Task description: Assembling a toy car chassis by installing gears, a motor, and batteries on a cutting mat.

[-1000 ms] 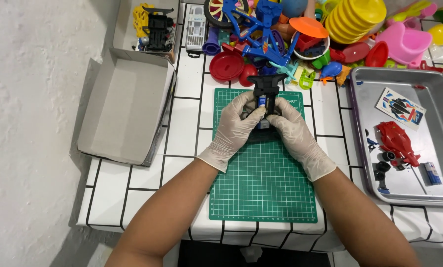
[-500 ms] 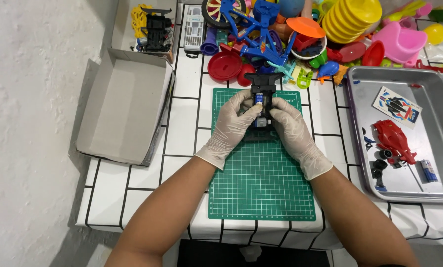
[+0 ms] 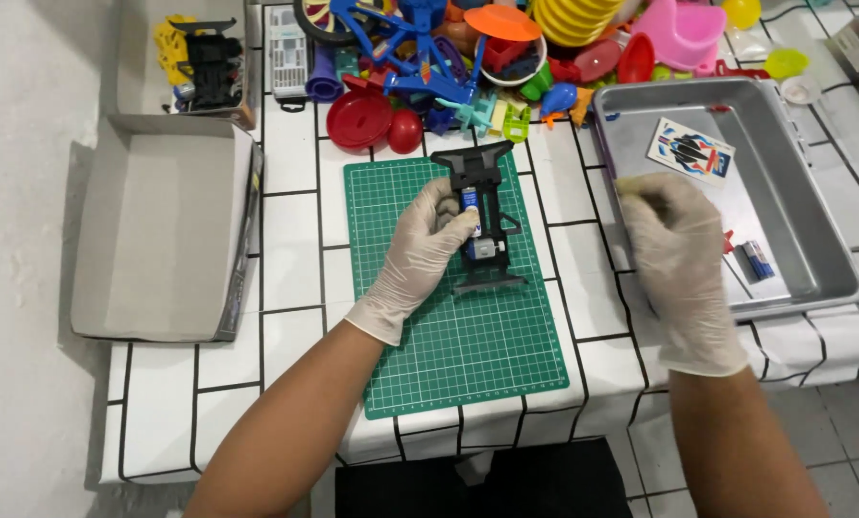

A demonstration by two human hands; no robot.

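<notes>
Black toy chassis (image 3: 482, 216), green gridded mat (image 3: 453, 326), seemingly white gloves (image 3: 674, 259).

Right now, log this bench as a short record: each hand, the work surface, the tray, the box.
left hand: gloved, gripping a black toy car chassis from its left side
chassis: lies on the green cutting mat; small motor and battery showing
right hand: gloved, over the near left edge of the metal tray, off the chassis; what it holds, if anything, is hidden
tray contents: printed card, small battery
cardboard box: open, on the left side of the table
back of table: pile of coloured plastic toys
</notes>
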